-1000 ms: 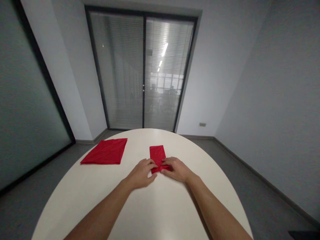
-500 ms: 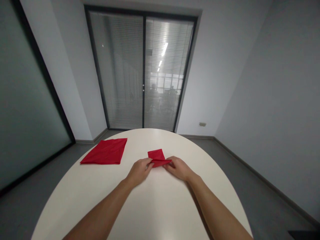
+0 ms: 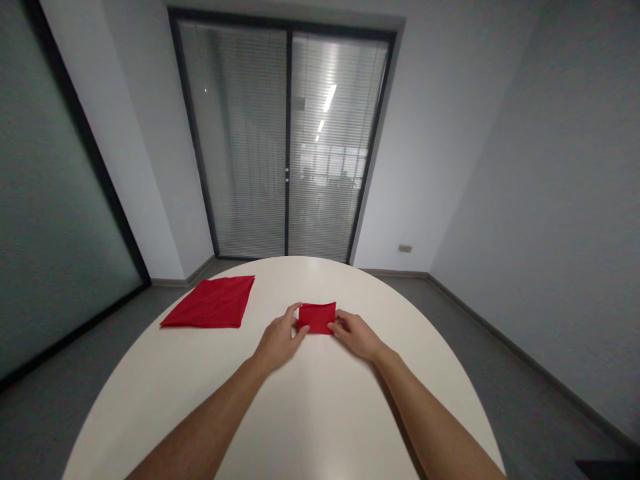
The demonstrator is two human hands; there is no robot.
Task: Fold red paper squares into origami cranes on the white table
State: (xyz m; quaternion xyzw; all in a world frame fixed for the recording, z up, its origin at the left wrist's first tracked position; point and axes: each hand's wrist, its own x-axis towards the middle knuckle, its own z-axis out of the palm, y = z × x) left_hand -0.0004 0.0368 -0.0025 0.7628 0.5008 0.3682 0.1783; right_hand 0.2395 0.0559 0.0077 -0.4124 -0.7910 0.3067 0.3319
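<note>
A small red cloth, folded into a rectangle, lies on the white round table between my two hands. My left hand is at its left edge, thumb on the near corner and index finger reaching up to the far corner; the other fingers curl at the side. On the right edge, my right hand has its thumb on the near corner with the fingers bent beside it. The fingertips under the cloth's edges are partly hidden. Farther left lies a larger red cloth, folded flat, which neither hand touches.
The table's curved far edge runs beyond the cloths. Behind it stand a glazed partition with blinds and a pale wall with a socket. A dark-framed frosted panel is at left.
The raised near part of the small cloth has been folded away from me over the far part, leaving a flat rectangle. My left fingers have spread along its edge; the larger cloth stays put.
</note>
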